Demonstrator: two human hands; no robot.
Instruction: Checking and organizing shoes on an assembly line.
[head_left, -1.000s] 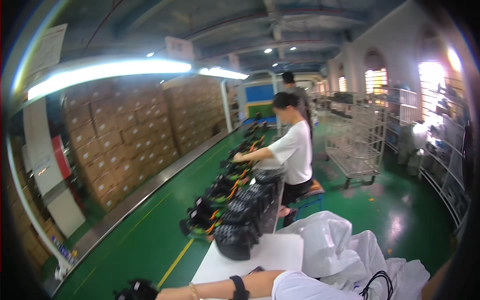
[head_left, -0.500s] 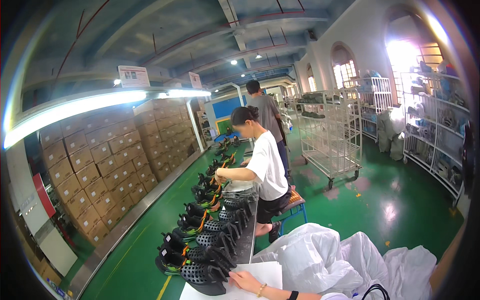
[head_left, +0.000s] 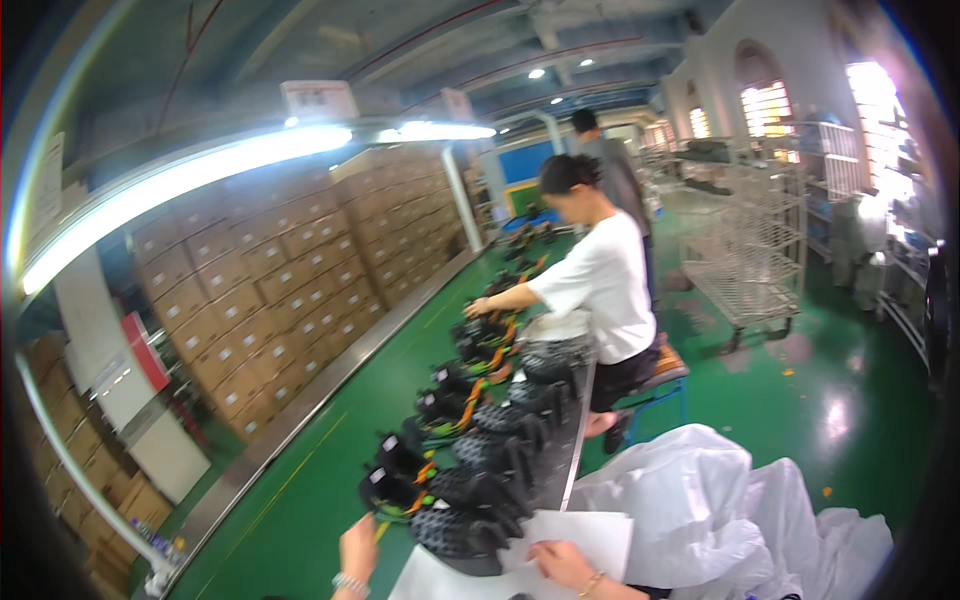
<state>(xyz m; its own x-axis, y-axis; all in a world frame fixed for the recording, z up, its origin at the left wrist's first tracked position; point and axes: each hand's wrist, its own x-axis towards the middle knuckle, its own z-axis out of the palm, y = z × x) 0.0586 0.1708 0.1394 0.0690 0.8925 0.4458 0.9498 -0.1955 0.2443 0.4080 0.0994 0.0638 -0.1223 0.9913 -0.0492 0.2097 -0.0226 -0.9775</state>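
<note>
The left hand rises from the lower edge with its fingers loosely together and nothing held in it, close beside the nearest black perforated shoe, whether touching it I cannot tell; the right hand lies flat and open on a white sheet of paper, palm down, fingers spread toward the shoe's rear edge, gripping nothing. That shoe sits between the two hands, just above them in the view, at the near end of a long narrow work table. Largest in the scene is the glossy green floor, which runs away on both sides of the table. To the left stands a tall wall of stacked brown cardboard boxes under a long bright strip light. At the lower right a big crumpled heap of white plastic bags lies just beside the right hand's forearm. Farther right stands a wire mesh trolley, well apart from the table. A person in a white t-shirt sits at the table farther along, reaching to the shoes there, and another person stands behind. Along the table runs a row of black shoes with orange and green fittings, from the near shoe away toward the seated person.
</note>
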